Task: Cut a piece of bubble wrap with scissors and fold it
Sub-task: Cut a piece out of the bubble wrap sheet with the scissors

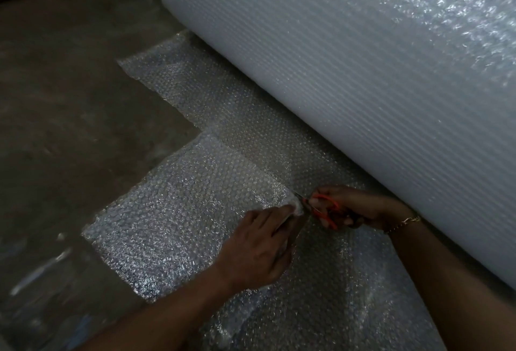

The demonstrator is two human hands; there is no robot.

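The clear bubble wrap sheet (178,211) lies on the dark concrete floor (69,127). It looks light and limp, so it likely needs tension beside the cut. The left hand (262,250) has a pinching grip on the cut edge. The right hand (360,208) grips orange-handled scissors (325,208) there. The huge white bubble wrap roll (335,71) crowds the right, and open floor lies to the left.

We see a roll (349,71) of clear plastic bubble wrap, milky where its layers pile up, its ribbed skin catching small glints. The sheet (181,211) on the floor is the same thin film, see-through, pebbled with bubbles and glossy where light strikes. The floor (69,127) looks like bare concrete, matt, rough and blotched. The scissors (325,208) have smooth orange plastic handles with a slight sheen; their blades are thin bright metal. The bracelet (405,222) is a shiny gold-coloured metal chain.
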